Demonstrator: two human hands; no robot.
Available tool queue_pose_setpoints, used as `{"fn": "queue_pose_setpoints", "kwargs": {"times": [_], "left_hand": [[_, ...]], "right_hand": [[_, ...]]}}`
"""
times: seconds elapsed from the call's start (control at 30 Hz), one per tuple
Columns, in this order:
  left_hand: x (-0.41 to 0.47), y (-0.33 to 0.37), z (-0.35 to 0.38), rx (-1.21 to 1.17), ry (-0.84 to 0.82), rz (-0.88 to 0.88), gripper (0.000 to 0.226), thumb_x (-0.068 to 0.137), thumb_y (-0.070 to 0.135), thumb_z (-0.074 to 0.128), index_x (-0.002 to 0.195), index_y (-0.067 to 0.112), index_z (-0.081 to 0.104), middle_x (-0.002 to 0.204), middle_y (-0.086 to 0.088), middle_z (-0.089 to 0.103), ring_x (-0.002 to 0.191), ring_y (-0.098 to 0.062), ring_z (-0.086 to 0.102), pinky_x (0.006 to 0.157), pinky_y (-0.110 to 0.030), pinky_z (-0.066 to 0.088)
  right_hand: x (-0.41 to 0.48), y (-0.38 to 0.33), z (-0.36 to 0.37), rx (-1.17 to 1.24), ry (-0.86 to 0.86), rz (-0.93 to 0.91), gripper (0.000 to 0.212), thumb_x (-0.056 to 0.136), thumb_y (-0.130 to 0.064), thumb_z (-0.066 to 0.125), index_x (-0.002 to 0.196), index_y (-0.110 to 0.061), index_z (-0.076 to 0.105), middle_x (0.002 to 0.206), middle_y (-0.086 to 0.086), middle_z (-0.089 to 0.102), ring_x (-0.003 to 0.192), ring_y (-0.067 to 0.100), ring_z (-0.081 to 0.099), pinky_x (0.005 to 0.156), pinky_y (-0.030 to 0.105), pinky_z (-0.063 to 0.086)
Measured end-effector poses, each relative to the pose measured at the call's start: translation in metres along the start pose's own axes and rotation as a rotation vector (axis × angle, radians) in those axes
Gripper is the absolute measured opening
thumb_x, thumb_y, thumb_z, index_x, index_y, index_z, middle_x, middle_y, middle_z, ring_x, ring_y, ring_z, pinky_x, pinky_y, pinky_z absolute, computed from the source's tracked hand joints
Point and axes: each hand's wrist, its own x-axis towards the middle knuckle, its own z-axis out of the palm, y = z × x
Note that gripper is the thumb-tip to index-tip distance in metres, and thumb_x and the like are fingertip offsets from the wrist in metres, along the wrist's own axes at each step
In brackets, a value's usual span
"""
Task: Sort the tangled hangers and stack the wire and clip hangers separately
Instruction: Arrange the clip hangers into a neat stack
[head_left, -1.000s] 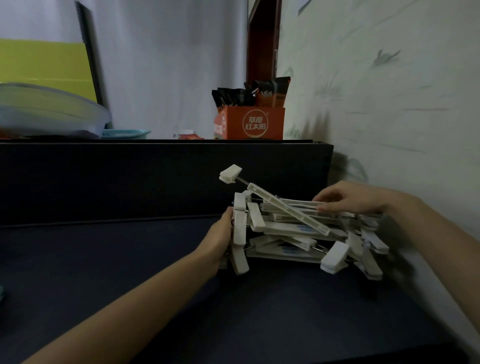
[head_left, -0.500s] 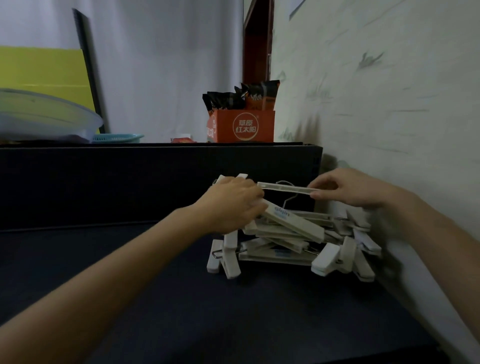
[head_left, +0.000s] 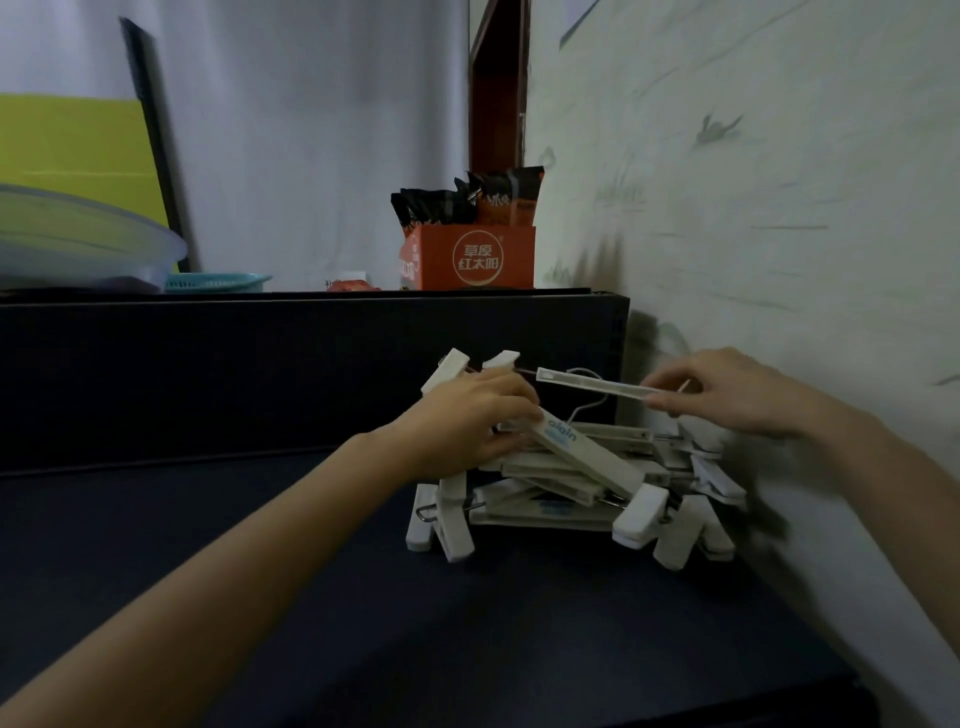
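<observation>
A tangled pile of white clip hangers (head_left: 571, 483) lies on the dark table against the right wall. My left hand (head_left: 467, 421) rests on the pile's left top, fingers curled over a slanted hanger bar with blue lettering (head_left: 587, 452). My right hand (head_left: 727, 389) pinches the right end of a top clip hanger (head_left: 592, 383), held level just above the pile. Two white clips (head_left: 467, 366) stick up behind my left hand. A thin wire hook (head_left: 587, 405) shows between the raised hanger and the pile.
A dark raised ledge (head_left: 260, 364) runs behind the pile. On it stand an orange box (head_left: 470, 257) with dark packets, a clear plastic lid (head_left: 78, 244) and a teal basket (head_left: 218, 282). The patterned wall (head_left: 779, 208) bounds the right side. Dark table surface (head_left: 467, 623) stretches in front.
My left hand moved from the pile's left end up onto its top. My right hand lifted the top clip hanger above the pile. In the last half second little has shifted.
</observation>
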Motion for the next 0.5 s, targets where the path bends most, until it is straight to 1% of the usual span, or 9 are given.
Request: {"fn": "queue_pose_setpoints", "kwargs": {"times": [0.03,0.07,0.13,0.2,0.23,0.27,0.37,0.43,0.5], "left_hand": [[0.002,0.001,0.0,-0.017,-0.025,-0.009,0.037,0.089,0.03,0.055,0.125,0.022,0.053,0.131,0.003,0.049,0.123,-0.009,0.039,0.102,-0.021,0.03],[0.005,0.001,0.0,-0.016,-0.053,-0.022,0.04,0.089,0.032,0.055,0.127,0.022,0.05,0.132,0.003,0.048,0.123,-0.01,0.039,0.1,-0.02,0.028],[0.011,-0.001,0.0,0.013,-0.128,-0.036,0.044,0.089,0.035,0.053,0.131,0.021,0.046,0.132,0.002,0.047,0.121,-0.013,0.039,0.101,-0.025,0.031],[0.016,-0.001,0.0,0.042,-0.192,-0.03,0.044,0.09,0.036,0.052,0.131,0.021,0.046,0.13,0.001,0.046,0.117,-0.015,0.04,0.098,-0.032,0.036],[0.019,-0.002,0.0,0.05,-0.219,-0.029,0.043,0.09,0.036,0.051,0.13,0.021,0.047,0.128,0.0,0.046,0.115,-0.015,0.04,0.096,-0.033,0.037],[0.021,-0.003,-0.001,0.052,-0.25,-0.033,0.042,0.091,0.036,0.051,0.129,0.021,0.047,0.126,0.0,0.046,0.113,-0.015,0.041,0.095,-0.033,0.038],[0.026,-0.005,-0.003,0.002,-0.335,-0.069,0.036,0.089,0.035,0.053,0.122,0.02,0.05,0.12,-0.001,0.046,0.105,-0.017,0.046,0.093,-0.038,0.042],[0.028,-0.005,-0.007,0.036,-0.333,-0.044,0.033,0.088,0.035,0.054,0.117,0.019,0.051,0.117,-0.001,0.049,0.102,-0.018,0.049,0.091,-0.04,0.042],[0.029,-0.004,-0.017,0.036,-0.266,-0.028,0.033,0.088,0.033,0.055,0.116,0.016,0.052,0.116,-0.002,0.05,0.101,-0.017,0.049,0.09,-0.036,0.042]], "right_hand": [[0.0,0.0,0.002,0.062,-0.027,-0.011,0.028,0.09,-0.037,0.055,0.112,-0.023,0.065,0.1,-0.006,0.064,0.085,0.005,0.058,0.081,0.026,0.047],[0.0,-0.001,0.004,0.105,-0.035,-0.022,0.027,0.09,-0.034,0.054,0.113,-0.022,0.064,0.097,-0.008,0.064,0.085,0.004,0.057,0.078,0.023,0.046],[0.001,-0.004,0.006,0.161,-0.006,-0.05,0.024,0.092,-0.032,0.052,0.111,-0.024,0.063,0.09,-0.013,0.062,0.084,0.004,0.058,0.074,0.019,0.045],[0.003,-0.008,0.004,0.237,0.033,-0.082,0.018,0.093,-0.031,0.05,0.107,-0.028,0.061,0.085,-0.014,0.063,0.081,0.005,0.061,0.07,0.017,0.047],[0.004,-0.01,0.003,0.299,0.053,-0.095,0.016,0.093,-0.029,0.05,0.106,-0.029,0.06,0.085,-0.014,0.064,0.079,0.003,0.062,0.067,0.012,0.047],[0.004,-0.012,0.001,0.349,0.081,-0.103,0.016,0.094,-0.028,0.05,0.107,-0.029,0.059,0.087,-0.014,0.065,0.079,0.003,0.063,0.066,0.01,0.046],[0.004,-0.019,-0.004,0.395,0.18,-0.117,0.021,0.093,-0.026,0.05,0.113,-0.026,0.058,0.092,-0.01,0.066,0.083,0.004,0.064,0.069,0.011,0.044],[0.002,-0.024,-0.006,0.39,0.216,-0.125,0.019,0.093,-0.025,0.052,0.111,-0.026,0.059,0.089,-0.011,0.066,0.083,0.003,0.063,0.072,0.013,0.044],[-0.001,-0.028,-0.008,0.36,0.25,-0.135,0.018,0.092,-0.025,0.053,0.109,-0.029,0.059,0.086,-0.014,0.064,0.08,-0.002,0.061,0.073,0.012,0.044]]}}
